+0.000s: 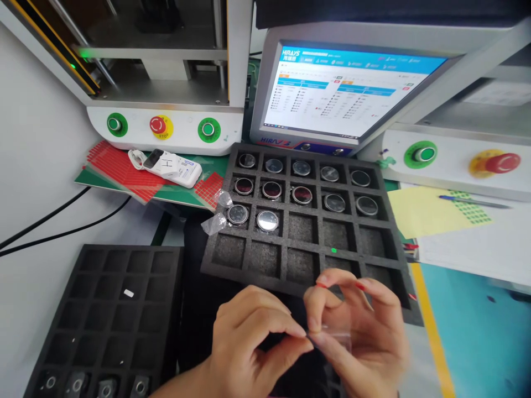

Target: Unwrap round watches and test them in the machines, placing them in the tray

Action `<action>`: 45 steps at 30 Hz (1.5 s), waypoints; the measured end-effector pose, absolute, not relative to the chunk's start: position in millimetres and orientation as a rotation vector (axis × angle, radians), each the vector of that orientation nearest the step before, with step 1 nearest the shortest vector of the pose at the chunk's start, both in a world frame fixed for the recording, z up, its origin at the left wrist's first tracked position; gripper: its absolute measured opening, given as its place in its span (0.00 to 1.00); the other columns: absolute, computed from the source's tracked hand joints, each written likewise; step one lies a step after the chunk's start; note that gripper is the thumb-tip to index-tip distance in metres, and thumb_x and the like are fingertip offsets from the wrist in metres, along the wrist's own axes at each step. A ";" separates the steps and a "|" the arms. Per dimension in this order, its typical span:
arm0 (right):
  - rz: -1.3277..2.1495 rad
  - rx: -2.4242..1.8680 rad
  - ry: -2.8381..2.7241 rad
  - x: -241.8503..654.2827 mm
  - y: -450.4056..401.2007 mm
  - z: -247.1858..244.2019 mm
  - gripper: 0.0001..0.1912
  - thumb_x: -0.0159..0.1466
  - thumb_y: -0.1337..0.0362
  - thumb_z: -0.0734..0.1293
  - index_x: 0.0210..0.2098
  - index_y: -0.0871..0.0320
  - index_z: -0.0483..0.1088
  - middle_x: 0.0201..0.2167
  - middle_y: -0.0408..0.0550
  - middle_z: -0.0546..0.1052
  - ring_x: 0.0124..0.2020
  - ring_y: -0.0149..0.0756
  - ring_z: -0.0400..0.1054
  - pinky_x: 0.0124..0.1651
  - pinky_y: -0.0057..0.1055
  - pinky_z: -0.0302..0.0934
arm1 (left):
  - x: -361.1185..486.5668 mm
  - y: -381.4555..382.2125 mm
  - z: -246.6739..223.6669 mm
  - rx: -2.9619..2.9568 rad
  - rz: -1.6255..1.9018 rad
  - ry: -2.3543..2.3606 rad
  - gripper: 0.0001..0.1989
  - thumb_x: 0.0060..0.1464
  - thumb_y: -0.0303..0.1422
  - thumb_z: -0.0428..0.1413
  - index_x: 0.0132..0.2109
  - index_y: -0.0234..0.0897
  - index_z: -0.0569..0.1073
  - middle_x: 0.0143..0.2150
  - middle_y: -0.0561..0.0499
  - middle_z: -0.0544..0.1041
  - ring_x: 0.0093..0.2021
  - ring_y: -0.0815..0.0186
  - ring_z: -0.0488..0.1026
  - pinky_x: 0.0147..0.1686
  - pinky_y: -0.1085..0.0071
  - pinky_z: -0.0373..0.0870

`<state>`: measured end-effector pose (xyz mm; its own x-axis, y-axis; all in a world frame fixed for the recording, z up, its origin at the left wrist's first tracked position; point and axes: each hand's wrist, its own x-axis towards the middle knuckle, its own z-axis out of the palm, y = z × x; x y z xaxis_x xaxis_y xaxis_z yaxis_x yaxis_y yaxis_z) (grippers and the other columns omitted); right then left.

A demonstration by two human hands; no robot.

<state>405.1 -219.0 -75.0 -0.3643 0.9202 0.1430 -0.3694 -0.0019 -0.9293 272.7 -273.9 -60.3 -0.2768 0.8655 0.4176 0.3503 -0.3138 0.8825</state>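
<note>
My left hand [255, 334] is closed in a pinch, thumb and forefinger meeting the fingertips of my right hand; what lies between them is too small to make out. My right hand [365, 331] pinches a piece of clear plastic film [338, 331] between thumb and forefinger, its other fingers curled above. Small red bits [360, 286] show on its fingertips. Just beyond both hands lies a dark foam tray [302, 264]. Round watch-like discs [267, 221] with glossy faces sit in its back rows, and crumpled clear film [215, 223] hangs at its left edge.
At lower left, another foam tray [95, 260] holds several dark parts [107, 387]. Behind stand a press with buttons [161, 127] and a monitor [323, 99]. A white handheld device [178, 168] rests on red sticker sheets [120, 168]. Yellow paper [418, 213] and a blue pen [468, 201] are right.
</note>
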 end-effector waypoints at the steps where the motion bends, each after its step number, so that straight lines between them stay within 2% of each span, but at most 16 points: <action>1: 1.589 -0.657 -1.228 405.4 -219.6 -75.5 0.25 0.63 0.70 0.71 0.56 0.42 0.66 0.46 0.46 0.68 0.26 0.27 0.70 0.28 0.30 0.69 | 273.1 -274.0 -60.4 1.546 1.611 1.504 0.07 0.61 0.31 0.59 0.34 0.34 0.74 0.26 0.51 0.77 0.28 0.68 0.76 0.29 0.74 0.75; 11: 1.589 -0.666 -1.213 403.4 -221.2 -77.7 0.25 0.63 0.71 0.71 0.55 0.43 0.66 0.45 0.46 0.69 0.27 0.27 0.70 0.29 0.29 0.68 | 269.3 -273.8 -58.6 1.714 1.573 1.574 0.08 0.63 0.30 0.57 0.33 0.33 0.73 0.26 0.51 0.78 0.27 0.69 0.76 0.29 0.75 0.77; 15: 1.562 -0.718 -1.226 407.0 -224.1 -81.0 0.25 0.64 0.71 0.71 0.56 0.43 0.65 0.45 0.45 0.69 0.27 0.26 0.69 0.35 0.33 0.68 | 268.3 -274.2 -58.8 1.945 1.574 1.690 0.09 0.64 0.26 0.54 0.34 0.32 0.74 0.25 0.52 0.79 0.28 0.70 0.77 0.35 0.77 0.79; 19: 1.520 -0.729 -1.241 405.2 -226.0 -82.2 0.27 0.63 0.74 0.70 0.56 0.42 0.65 0.45 0.45 0.70 0.27 0.27 0.69 0.35 0.33 0.68 | 271.5 -275.1 -61.1 2.093 1.547 1.781 0.10 0.65 0.26 0.52 0.34 0.31 0.74 0.25 0.53 0.79 0.28 0.71 0.78 0.39 0.76 0.80; 23: 1.387 -0.723 -1.201 401.0 -222.3 -82.1 0.28 0.61 0.79 0.69 0.55 0.46 0.67 0.42 0.44 0.71 0.27 0.26 0.69 0.32 0.29 0.67 | 274.2 -275.8 -59.9 2.071 1.568 1.835 0.13 0.66 0.25 0.50 0.31 0.32 0.71 0.23 0.54 0.76 0.25 0.74 0.76 0.38 0.77 0.80; 27: 1.338 -0.722 -1.210 404.5 -217.1 -81.9 0.32 0.59 0.84 0.66 0.56 0.47 0.66 0.45 0.45 0.70 0.30 0.25 0.69 0.33 0.27 0.67 | 270.2 -276.3 -55.5 1.931 1.608 1.772 0.13 0.67 0.27 0.51 0.30 0.33 0.69 0.22 0.55 0.75 0.25 0.74 0.76 0.36 0.78 0.80; 31: 1.383 -0.634 -1.307 408.8 -216.4 -77.5 0.33 0.60 0.84 0.65 0.58 0.47 0.65 0.48 0.46 0.68 0.29 0.25 0.70 0.32 0.28 0.68 | 265.4 -274.5 -51.9 1.886 1.608 1.639 0.10 0.65 0.28 0.54 0.33 0.32 0.71 0.25 0.54 0.78 0.26 0.73 0.77 0.37 0.76 0.80; 38: 1.374 -0.536 -1.413 409.5 -219.5 -71.9 0.30 0.63 0.82 0.65 0.59 0.49 0.63 0.49 0.48 0.66 0.30 0.27 0.71 0.32 0.30 0.68 | 264.6 -272.2 -53.4 1.820 1.597 1.581 0.09 0.64 0.31 0.56 0.34 0.33 0.74 0.26 0.51 0.78 0.29 0.70 0.77 0.35 0.75 0.79; 45: 1.375 -0.513 -1.437 407.1 -219.9 -72.9 0.34 0.59 0.87 0.62 0.59 0.51 0.62 0.49 0.49 0.66 0.31 0.28 0.71 0.32 0.31 0.69 | 269.3 -272.8 -57.5 1.727 1.574 1.575 0.10 0.65 0.31 0.54 0.34 0.34 0.74 0.27 0.50 0.76 0.30 0.68 0.77 0.30 0.74 0.78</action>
